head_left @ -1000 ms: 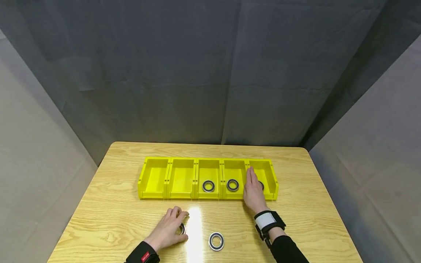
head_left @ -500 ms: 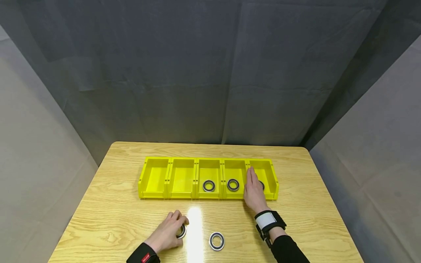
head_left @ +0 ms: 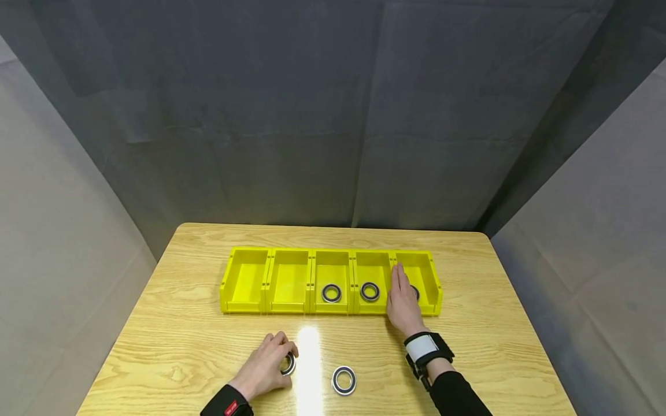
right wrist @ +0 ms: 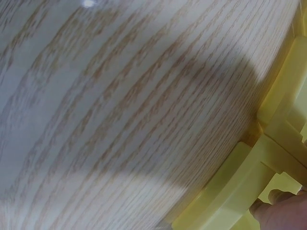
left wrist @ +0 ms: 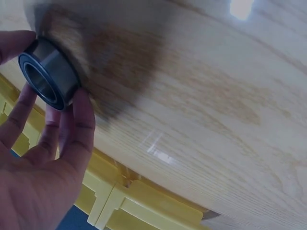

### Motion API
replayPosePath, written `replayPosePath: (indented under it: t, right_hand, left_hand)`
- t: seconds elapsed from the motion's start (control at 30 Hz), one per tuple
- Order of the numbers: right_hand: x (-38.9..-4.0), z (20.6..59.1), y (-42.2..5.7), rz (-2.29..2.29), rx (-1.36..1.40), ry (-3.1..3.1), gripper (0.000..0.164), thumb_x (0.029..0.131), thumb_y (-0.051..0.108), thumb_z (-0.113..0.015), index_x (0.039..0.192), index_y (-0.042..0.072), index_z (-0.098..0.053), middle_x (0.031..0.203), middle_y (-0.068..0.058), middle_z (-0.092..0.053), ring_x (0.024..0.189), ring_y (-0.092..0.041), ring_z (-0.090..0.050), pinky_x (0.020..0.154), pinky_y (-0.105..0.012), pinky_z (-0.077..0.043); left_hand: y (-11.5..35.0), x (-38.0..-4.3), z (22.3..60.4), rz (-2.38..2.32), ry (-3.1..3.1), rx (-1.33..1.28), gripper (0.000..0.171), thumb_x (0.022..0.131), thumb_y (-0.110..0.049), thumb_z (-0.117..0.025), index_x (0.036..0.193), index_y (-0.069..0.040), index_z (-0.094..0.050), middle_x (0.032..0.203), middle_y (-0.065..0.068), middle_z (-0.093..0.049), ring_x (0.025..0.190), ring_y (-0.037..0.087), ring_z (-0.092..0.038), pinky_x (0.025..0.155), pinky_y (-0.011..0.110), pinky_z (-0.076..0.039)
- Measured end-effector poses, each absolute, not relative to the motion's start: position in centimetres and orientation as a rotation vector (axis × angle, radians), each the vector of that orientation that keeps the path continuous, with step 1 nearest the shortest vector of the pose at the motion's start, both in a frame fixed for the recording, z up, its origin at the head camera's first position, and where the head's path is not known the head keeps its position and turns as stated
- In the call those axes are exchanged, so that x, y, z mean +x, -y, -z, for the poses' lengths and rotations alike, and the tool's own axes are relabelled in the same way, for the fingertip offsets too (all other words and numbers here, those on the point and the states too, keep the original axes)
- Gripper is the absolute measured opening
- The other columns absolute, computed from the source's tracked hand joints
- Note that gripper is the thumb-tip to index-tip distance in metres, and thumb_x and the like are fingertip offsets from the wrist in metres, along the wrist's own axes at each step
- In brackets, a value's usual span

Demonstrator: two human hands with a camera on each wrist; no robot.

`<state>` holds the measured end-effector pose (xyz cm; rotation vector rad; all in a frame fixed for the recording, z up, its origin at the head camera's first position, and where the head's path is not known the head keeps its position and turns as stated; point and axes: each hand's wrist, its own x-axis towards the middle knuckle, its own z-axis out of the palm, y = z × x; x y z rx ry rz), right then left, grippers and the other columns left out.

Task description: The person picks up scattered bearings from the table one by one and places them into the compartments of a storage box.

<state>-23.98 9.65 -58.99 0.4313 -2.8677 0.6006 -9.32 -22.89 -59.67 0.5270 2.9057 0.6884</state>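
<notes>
My left hand pinches a ball bearing between thumb and fingertips. In the left wrist view it is a steel ring with a dark face, tilted over the wooden table. In the head view the fingers partly cover it. My right hand reaches straight-fingered into the row of yellow bins, along the divider left of the rightmost bin. Beside its palm shows part of another bearing in that bin. The right wrist view catches only fingertips at a bin's front opening.
One bearing lies flat on the table, right of my left hand. The middle bin holds a bearing, and so does the bin right of it. Grey cloth hangs behind the table and at both sides.
My left thumb and fingers have drawn in around the bearing from a wider spread. The right hand stays in place at the bins.
</notes>
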Motion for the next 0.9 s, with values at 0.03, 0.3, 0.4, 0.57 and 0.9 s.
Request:
replayPosePath:
  t: [0.03, 0.3, 0.4, 0.57, 0.9]
  right_hand:
    - [-23.99, 59.03, -9.66, -0.601, 0.430, 2.873, 0.062, 0.100, 0.000, -0.052, 0.154, -0.012, -0.024, 0.162, -0.032, -0.021, 0.146, -0.045, -0.035, 0.117, -0.056, -0.038]
    - [-24.05, 59.03, -9.69, -0.606, 0.430, 2.864, 0.061, 0.100, -0.001, -0.051, 0.153, -0.012, -0.025, 0.162, -0.032, -0.022, 0.146, -0.045, -0.035, 0.116, -0.056, -0.039]
    - [-24.07, 59.03, -9.68, -0.606, 0.433, 2.865, 0.061, 0.100, -0.001, -0.051, 0.153, -0.013, -0.024, 0.162, -0.032, -0.021, 0.146, -0.045, -0.035, 0.116, -0.056, -0.039]
    - [-24.11, 59.06, -9.70, -0.607, 0.434, 2.863, 0.061, 0.099, 0.000, -0.052, 0.153, -0.013, -0.024, 0.162, -0.032, -0.021, 0.146, -0.046, -0.035, 0.116, -0.056, -0.039]
    - [-24.11, 59.15, -9.76, -0.608, 0.443, 2.857, 0.061, 0.100, -0.001, -0.051, 0.153, -0.013, -0.023, 0.162, -0.033, -0.021, 0.146, -0.046, -0.035, 0.116, -0.056, -0.039]
  left_hand:
    - [22.90, -9.29, 59.69, -0.688, -2.909, 0.528, 0.042, 0.061, -0.019, -0.085, 0.100, -0.020, -0.069, 0.096, -0.005, -0.052, 0.084, 0.013, -0.039, 0.066, 0.021, -0.034]
    - [22.84, -9.23, 59.83, -0.674, -2.935, 0.523, 0.041, 0.062, -0.020, -0.085, 0.100, -0.021, -0.068, 0.095, -0.005, -0.051, 0.084, 0.013, -0.038, 0.066, 0.021, -0.035]
    - [22.83, -9.19, 59.83, -0.673, -2.946, 0.523, 0.041, 0.062, -0.020, -0.085, 0.099, -0.021, -0.068, 0.094, -0.005, -0.051, 0.084, 0.013, -0.039, 0.066, 0.021, -0.035]
    - [22.82, -9.14, 59.84, -0.677, -2.955, 0.518, 0.042, 0.061, -0.020, -0.085, 0.099, -0.021, -0.068, 0.094, -0.006, -0.051, 0.084, 0.013, -0.039, 0.067, 0.022, -0.037]
    - [22.61, -9.19, 59.90, -0.699, -2.961, 0.511, 0.041, 0.062, -0.020, -0.086, 0.099, -0.021, -0.068, 0.094, -0.006, -0.052, 0.086, 0.013, -0.042, 0.068, 0.024, -0.042]
